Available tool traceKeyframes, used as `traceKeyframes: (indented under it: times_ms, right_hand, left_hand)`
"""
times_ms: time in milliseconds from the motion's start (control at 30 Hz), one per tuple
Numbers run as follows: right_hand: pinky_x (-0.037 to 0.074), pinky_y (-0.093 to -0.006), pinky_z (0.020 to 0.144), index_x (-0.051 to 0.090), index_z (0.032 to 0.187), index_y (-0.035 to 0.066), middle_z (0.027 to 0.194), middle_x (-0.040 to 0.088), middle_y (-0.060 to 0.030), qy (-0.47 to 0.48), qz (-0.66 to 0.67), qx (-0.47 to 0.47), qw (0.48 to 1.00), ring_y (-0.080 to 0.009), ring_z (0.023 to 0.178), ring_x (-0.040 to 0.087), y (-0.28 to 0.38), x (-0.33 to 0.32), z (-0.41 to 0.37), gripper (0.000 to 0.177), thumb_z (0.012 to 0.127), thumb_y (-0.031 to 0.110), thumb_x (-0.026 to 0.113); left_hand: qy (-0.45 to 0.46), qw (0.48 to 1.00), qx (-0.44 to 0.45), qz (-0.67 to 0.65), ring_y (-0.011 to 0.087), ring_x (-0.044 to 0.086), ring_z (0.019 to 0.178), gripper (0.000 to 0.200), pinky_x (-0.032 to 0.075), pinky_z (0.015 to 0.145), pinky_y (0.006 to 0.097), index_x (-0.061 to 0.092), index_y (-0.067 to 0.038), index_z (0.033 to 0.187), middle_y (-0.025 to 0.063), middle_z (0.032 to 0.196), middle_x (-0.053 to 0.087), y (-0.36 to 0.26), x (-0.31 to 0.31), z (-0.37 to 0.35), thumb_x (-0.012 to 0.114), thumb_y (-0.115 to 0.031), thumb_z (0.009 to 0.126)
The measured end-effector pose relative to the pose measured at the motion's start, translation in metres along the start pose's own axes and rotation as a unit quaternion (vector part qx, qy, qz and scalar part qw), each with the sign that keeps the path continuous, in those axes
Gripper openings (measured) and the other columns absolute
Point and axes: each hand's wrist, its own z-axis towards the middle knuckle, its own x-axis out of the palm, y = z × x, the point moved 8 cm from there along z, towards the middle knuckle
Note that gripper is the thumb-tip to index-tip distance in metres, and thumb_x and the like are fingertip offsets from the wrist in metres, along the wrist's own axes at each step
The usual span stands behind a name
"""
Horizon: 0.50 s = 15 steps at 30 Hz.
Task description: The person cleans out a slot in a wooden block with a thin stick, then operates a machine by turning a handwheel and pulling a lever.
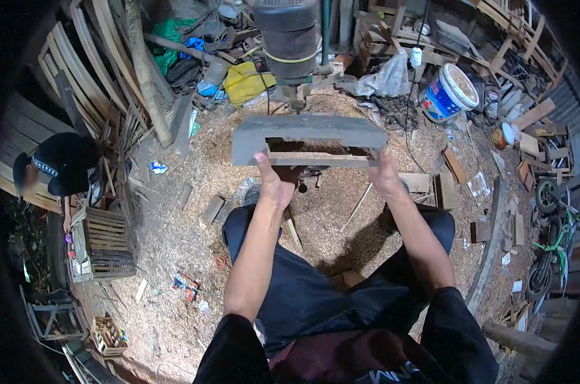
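Note:
In front of me a thick grey wooden block [309, 130] is raised between my hands, with a long, rough-edged rectangular slot cut into the side that faces me. My left hand [275, 185] grips the block's left end, thumb up on its front face and fingers hidden behind or below. At the right end, my right hand [386, 174] is closed on the block, its fingers mostly out of sight. Just beyond the block stands a dark motor-driven machine [289, 45], its chuck-like lower end [296, 102] pointing down.
Wood shavings [194, 249] cover the floor, with offcuts [453, 164] scattered on it. A white-and-blue bucket [450, 95] stands at upper right. Another person [66, 163] is at left beside a slatted crate [108, 240]. A small green bike [555, 240] is at far right.

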Motion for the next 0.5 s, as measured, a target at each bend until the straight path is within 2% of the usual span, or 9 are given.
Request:
traceKeyframes:
  times_ms: [33,133,167,267,400,500]
  right_hand:
    - [0.027,-0.0365,0.111,0.026,0.148,-0.004,0.145,0.039,-0.0149,-0.007,0.034,-0.007,0.999,-0.0233,0.133,0.038,0.012,0.006,-0.002,0.093,0.091,0.066,0.049]
    - [0.024,-0.0425,0.113,0.025,0.149,-0.001,0.145,0.041,-0.0121,0.026,-0.079,0.008,0.996,-0.0218,0.135,0.037,0.028,0.011,-0.003,0.100,0.085,0.071,0.051]
    - [0.028,-0.0428,0.111,0.024,0.149,-0.004,0.145,0.040,-0.0141,0.013,-0.086,0.013,0.996,-0.0236,0.134,0.038,0.032,0.014,-0.001,0.101,0.085,0.069,0.055]
    - [0.034,-0.0382,0.108,0.020,0.149,-0.006,0.142,0.042,-0.0217,-0.028,-0.121,0.021,0.992,-0.0285,0.130,0.043,0.038,0.006,0.003,0.097,0.089,0.058,0.059]
    - [0.033,-0.0388,0.109,0.020,0.148,-0.009,0.138,0.045,-0.0238,-0.026,-0.147,-0.030,0.988,-0.0296,0.129,0.045,0.067,0.016,-0.002,0.095,0.088,0.050,0.063]
    - [0.032,-0.0388,0.110,0.019,0.148,-0.010,0.140,0.042,-0.0251,0.001,-0.163,-0.073,0.984,-0.0295,0.132,0.042,0.086,0.030,-0.007,0.096,0.086,0.046,0.066]
  left_hand:
    - [-0.042,0.999,-0.032,0.014,0.0305,0.046,0.126,0.106,0.039,0.103,0.0521,0.037,-0.016,0.141,0.0104,0.139,0.045,0.004,-0.002,-0.003,0.042,-0.092,0.068]
    - [-0.119,0.987,-0.092,-0.066,0.0306,0.046,0.125,0.104,0.038,0.101,0.0567,0.037,-0.017,0.142,0.0108,0.139,0.045,0.014,-0.001,-0.007,0.040,-0.092,0.070]
    - [-0.121,0.986,-0.092,-0.070,0.0304,0.046,0.124,0.103,0.038,0.099,0.0587,0.036,-0.017,0.143,0.0107,0.139,0.046,0.014,0.006,-0.007,0.036,-0.092,0.072]
    - [-0.103,0.985,-0.097,-0.096,0.0305,0.050,0.120,0.100,0.043,0.098,0.0547,0.040,-0.015,0.138,0.0119,0.131,0.051,0.019,0.014,-0.007,0.042,-0.090,0.072]
    - [-0.116,0.982,-0.109,-0.104,0.0299,0.045,0.125,0.104,0.040,0.096,0.0552,0.039,-0.018,0.142,0.0100,0.139,0.047,0.024,0.023,-0.004,0.029,-0.094,0.072]
    - [-0.146,0.980,-0.096,-0.091,0.0296,0.045,0.124,0.103,0.042,0.094,0.0525,0.039,-0.019,0.141,0.0096,0.139,0.047,0.020,0.029,-0.005,0.028,-0.094,0.071]
